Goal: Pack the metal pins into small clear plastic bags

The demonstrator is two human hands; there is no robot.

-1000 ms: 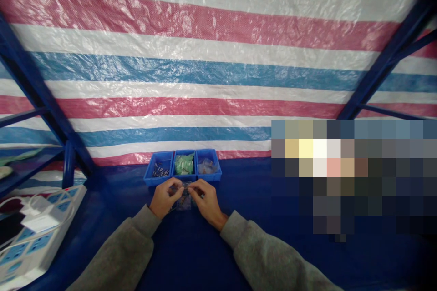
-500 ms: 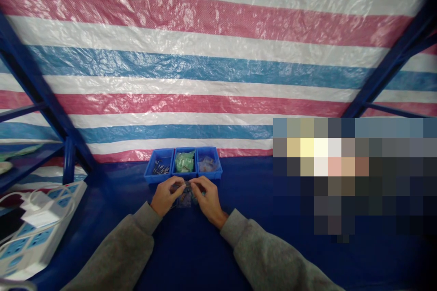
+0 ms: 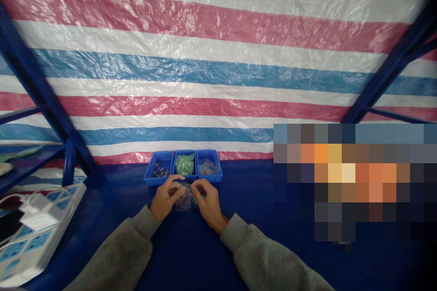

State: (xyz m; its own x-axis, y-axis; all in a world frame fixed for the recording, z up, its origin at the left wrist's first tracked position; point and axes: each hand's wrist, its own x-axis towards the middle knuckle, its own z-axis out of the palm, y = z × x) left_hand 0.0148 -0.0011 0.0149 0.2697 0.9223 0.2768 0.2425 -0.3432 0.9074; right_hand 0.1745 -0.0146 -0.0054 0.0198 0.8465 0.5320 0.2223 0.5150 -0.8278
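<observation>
- Plastic bag: between both hands, nearer than the bins; probably light, limp, slippery; best pinched by its top edge.
- Left hand: index apart from thumb; cannot tell whether anything is clamped.
- Right hand: fingers curled; grip unclear.

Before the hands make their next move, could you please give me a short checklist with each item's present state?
1. Small clear plastic bag between left hand and right hand: ok.
2. Firm grip on it: cannot tell.
3. Bag sealed or open: cannot tell.
4. Leftmost blue plastic bin holding thin metallic-looking pieces: ok.
5. Middle blue plastic bin holding green plastic packaging: ok.
6. Rightmost blue plastic bin holding clear plastic packaging: ok.
</observation>
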